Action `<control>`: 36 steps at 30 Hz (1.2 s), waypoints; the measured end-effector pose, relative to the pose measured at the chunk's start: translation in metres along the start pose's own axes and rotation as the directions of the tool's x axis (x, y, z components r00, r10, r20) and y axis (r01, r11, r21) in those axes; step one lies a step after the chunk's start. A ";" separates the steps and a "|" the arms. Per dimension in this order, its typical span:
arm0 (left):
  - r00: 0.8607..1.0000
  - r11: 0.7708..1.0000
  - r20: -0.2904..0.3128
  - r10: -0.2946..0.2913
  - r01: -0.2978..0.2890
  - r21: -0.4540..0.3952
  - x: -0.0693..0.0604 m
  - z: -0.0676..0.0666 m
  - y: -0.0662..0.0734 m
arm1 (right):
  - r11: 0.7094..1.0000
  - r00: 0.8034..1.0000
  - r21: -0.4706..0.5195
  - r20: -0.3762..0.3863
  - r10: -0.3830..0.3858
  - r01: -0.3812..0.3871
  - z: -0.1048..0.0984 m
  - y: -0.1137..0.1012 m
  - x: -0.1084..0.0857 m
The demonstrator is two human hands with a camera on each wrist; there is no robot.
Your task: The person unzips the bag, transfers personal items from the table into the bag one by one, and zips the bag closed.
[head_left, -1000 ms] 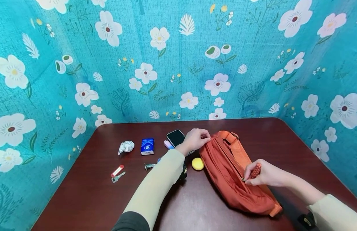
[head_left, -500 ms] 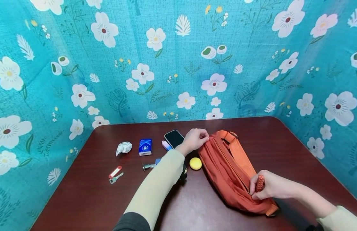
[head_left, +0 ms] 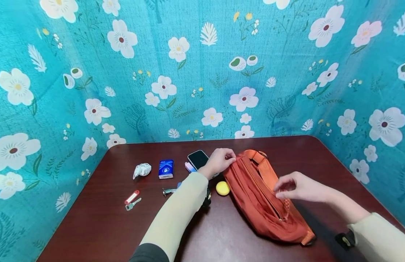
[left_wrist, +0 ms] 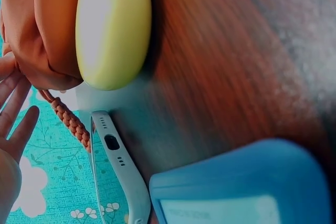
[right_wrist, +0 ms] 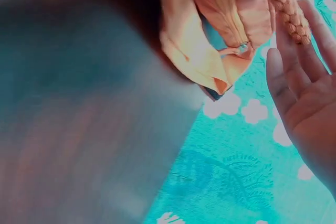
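A rust-orange waist bag [head_left: 255, 203] lies aslant on the table, its orange strap [head_left: 268, 174] along the right side. My left hand [head_left: 219, 160] pinches the fabric at its far left end; in the left wrist view the left fingers [left_wrist: 16, 95] touch that end. My right hand [head_left: 302, 187] hovers over the bag's right side, fingers loosely bent and holding nothing visible. Below it a braided zipper pull [head_left: 287, 206] hangs near the zipper's lower end. In the right wrist view the right palm [right_wrist: 315, 103] faces the braided pull, fingers spread behind it.
Left of the bag lie a round yellow object [head_left: 223, 188], a phone [head_left: 198, 159], a blue packet [head_left: 165, 169], a coiled white cable [head_left: 142, 170] and a key [head_left: 133, 204] with a red tag [head_left: 132, 197]. A blue-framed item [left_wrist: 241, 182] is partly visible. A floral curtain [head_left: 189, 72] backs the table.
My right hand slid the braided zipper pull toward the bag's near end, then let go and rose up and away. The left hand stays at the far end.
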State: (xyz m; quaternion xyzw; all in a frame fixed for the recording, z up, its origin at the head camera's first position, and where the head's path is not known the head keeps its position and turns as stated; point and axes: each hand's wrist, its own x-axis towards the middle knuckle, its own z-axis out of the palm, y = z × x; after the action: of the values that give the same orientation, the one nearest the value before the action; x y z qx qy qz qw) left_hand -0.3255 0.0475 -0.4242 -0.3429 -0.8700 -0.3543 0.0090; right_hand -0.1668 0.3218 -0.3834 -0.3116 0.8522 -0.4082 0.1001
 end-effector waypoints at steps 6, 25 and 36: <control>1.000 1.000 0.004 0.003 -0.003 0.010 -0.002 0.002 0.000 | 0.992 0.997 -0.119 -0.063 0.043 -0.050 -0.006 0.001 0.030; 1.000 1.000 0.001 0.005 -0.005 -0.016 -0.003 0.000 0.004 | 0.932 0.969 -0.271 -0.118 0.215 -0.240 0.018 0.024 0.058; 1.000 1.000 -0.012 0.013 -0.013 -0.016 -0.003 -0.001 -0.001 | 0.949 0.984 -0.265 -0.086 0.156 -0.173 0.015 0.026 0.057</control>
State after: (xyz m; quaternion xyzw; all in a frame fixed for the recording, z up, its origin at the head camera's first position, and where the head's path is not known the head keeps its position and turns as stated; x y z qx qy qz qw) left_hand -0.3242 0.0449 -0.4246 -0.3467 -0.8648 -0.3630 0.0136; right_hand -0.2168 0.2903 -0.4082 -0.2370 0.9258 -0.2877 0.0627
